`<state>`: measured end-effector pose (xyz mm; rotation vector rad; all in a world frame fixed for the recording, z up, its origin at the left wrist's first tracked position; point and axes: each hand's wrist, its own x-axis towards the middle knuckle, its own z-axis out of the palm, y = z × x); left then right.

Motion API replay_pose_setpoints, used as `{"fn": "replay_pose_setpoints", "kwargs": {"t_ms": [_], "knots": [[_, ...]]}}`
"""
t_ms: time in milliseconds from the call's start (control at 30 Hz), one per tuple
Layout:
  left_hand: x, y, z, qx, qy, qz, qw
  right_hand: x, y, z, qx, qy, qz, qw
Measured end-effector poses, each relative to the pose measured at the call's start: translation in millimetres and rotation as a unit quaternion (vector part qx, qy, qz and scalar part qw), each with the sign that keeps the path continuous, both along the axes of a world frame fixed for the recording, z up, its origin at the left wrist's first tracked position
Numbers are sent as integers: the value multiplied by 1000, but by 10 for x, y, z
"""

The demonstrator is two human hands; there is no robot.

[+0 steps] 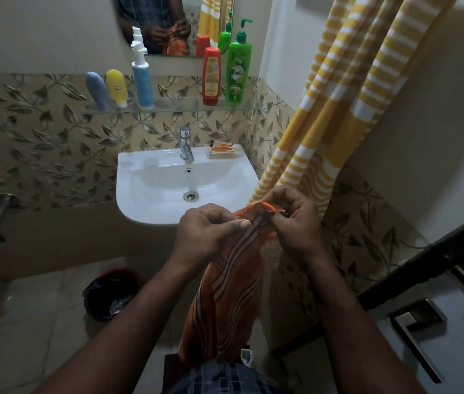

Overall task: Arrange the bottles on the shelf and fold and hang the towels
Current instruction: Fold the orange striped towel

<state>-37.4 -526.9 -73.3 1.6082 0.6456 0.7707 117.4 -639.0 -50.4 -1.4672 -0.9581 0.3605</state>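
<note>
An orange towel (225, 302) with dark and white stripes hangs down in front of me. My left hand (205, 234) pinches its top edge, and my right hand (293, 220) grips the same edge close beside it. A yellow and white striped towel (347, 89) hangs at the right wall. On the glass shelf (174, 109) stand a grey-blue tube (97, 91), a yellow tube (117, 88), a blue and white pump bottle (142, 78), a red bottle (211, 76) and a green pump bottle (238, 66).
A white sink (151, 189) with a chrome tap (186, 146) is below the shelf; a soap dish (223, 151) sits on its rim. A mirror (174, 24) hangs above. A dark bin (110, 297) stands on the floor at left. A door (435, 322) is at right.
</note>
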Motion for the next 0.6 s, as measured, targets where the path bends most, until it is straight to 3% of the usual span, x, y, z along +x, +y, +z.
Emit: {"fn": "replay_pose_setpoints", "kwargs": {"t_ms": [300, 600], "knots": [[20, -14, 75, -42, -6, 63, 997, -42, 54, 27, 25, 84, 3, 996], [3, 5, 106, -35, 1, 47, 998, -68, 95, -10, -12, 112, -21, 993]]}}
